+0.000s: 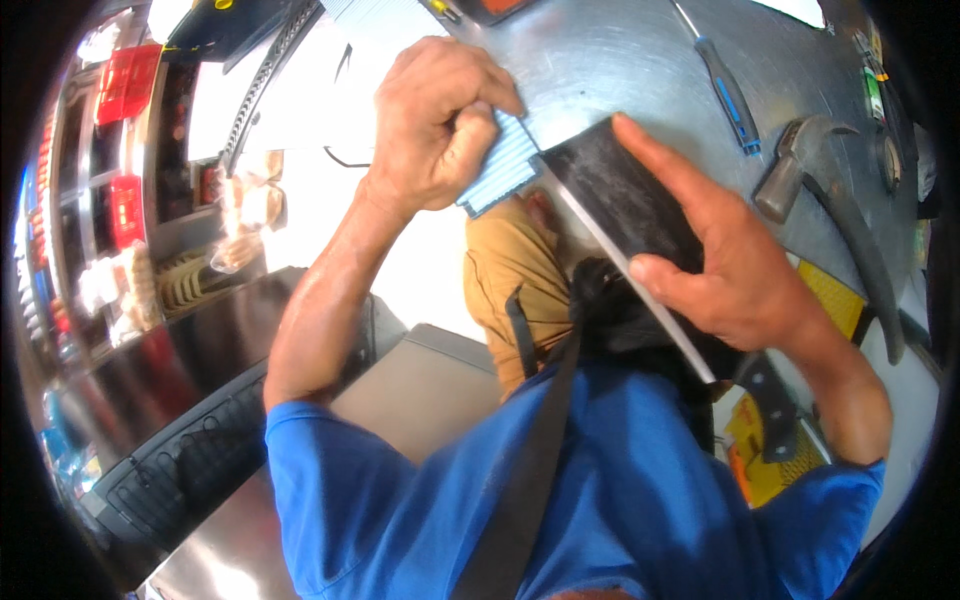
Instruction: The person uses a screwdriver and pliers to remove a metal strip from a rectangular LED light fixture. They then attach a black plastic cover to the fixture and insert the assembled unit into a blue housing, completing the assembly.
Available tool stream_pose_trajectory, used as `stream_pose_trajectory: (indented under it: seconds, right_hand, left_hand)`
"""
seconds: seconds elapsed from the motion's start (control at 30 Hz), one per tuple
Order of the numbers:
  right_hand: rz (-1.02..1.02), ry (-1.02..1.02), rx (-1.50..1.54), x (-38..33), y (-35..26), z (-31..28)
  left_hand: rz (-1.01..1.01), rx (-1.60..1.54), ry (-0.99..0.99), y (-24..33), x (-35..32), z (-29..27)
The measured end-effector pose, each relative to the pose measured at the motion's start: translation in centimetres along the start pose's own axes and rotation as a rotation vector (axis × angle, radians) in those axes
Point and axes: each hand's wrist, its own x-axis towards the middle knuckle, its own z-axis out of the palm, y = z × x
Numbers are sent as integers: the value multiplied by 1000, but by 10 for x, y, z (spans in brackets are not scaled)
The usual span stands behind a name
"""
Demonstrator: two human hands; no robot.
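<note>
My left hand (440, 125) is closed, thumb and curled fingers pinching a light blue ribbed strip (505, 165) with a dark lower edge. Stretched along a flat black rectangular piece (625, 195), my right hand (735, 265) grips it with the thumb at its pale, straight edge and the fingers on its far side. That black piece is tilted, its upper corner close beside the ribbed strip; I cannot tell whether they touch. Both pieces are held over my lap, at the near edge of the metal table (630, 65).
On the table at the right lie a blue-and-black screwdriver (730, 95) and a claw hammer (800, 165). A black handle (768, 405) and a yellow package (765, 480) are by my right forearm. Shelves with red packages (128, 85) stand left; a beige box (415, 385) is below.
</note>
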Motion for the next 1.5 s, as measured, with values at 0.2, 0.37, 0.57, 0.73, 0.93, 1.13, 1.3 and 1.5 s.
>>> stream_pose_trajectory:
  seconds: [0.2,0.37,0.57,0.73,0.93,1.13,1.3,1.5]
  right_hand:
    - [-156,174,230,-7,35,33]
    - [-49,112,57,-9,20,17]
    - [164,-80,14,-6,-10,-3]
    - [-52,60,40,-9,18,13]
    - [-9,43,350,-7,17,12]
    - [-109,106,-75,-12,13,13]
    - [-16,80,-114,-13,1,14]
    - [-64,87,-63,-14,8,20]
  left_hand:
    - [40,-11,48,-2,4,5]
    - [53,-14,42,-4,6,4]
    - [-21,4,-31,2,1,0]
    - [-17,-15,-16,2,3,2]
    - [-1,-11,-29,-1,2,2]
    - [-7,-3,-31,0,3,2]
    - [-26,-14,-21,1,1,2]
    - [62,13,89,2,7,6]
